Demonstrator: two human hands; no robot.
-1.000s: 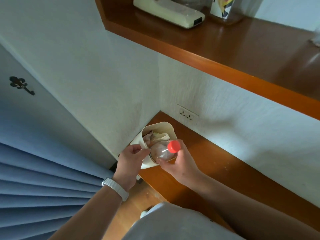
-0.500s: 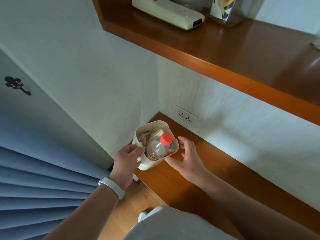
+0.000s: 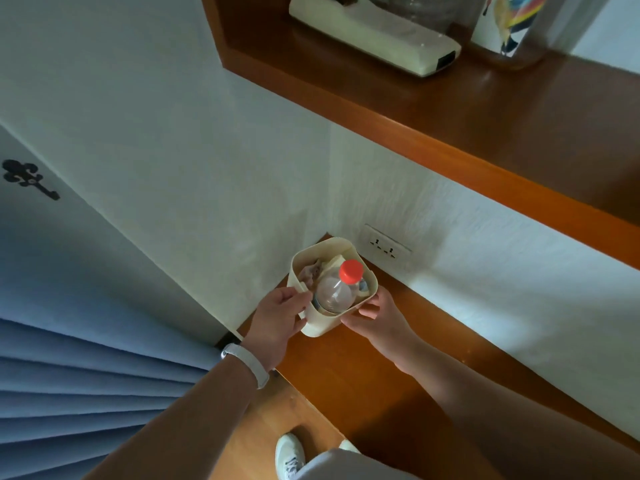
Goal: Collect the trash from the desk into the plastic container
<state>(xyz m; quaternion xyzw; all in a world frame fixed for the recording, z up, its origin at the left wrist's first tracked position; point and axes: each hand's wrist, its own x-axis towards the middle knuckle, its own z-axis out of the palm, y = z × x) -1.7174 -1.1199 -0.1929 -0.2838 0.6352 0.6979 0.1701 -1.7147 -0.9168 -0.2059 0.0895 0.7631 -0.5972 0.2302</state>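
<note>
Gripping the plastic container (image 3: pixel 322 325) at the corner of the desk (image 3: pixel 381 375), left hand (image 3: pixel 277 317) curled on its rim, right hand (image 3: pixel 375 315) clasping its side, capped bottle (image 3: pixel 334 294) standing inside: stowing step apparently done, next move calling for release.

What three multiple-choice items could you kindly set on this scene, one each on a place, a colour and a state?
1. Where is the plastic container? A on the upper shelf; B in the desk corner by the wall socket; C on the floor.
2. The bottle has a cap that is: A red; B blue; C white.
3. The bottle is: A lying on the desk; B uncapped in a hand; C cap-up inside the container.
Answers: B, it is where the two walls meet, beside the socket; A, the cap is plainly red; C, its capped neck points up within the rim.
</note>
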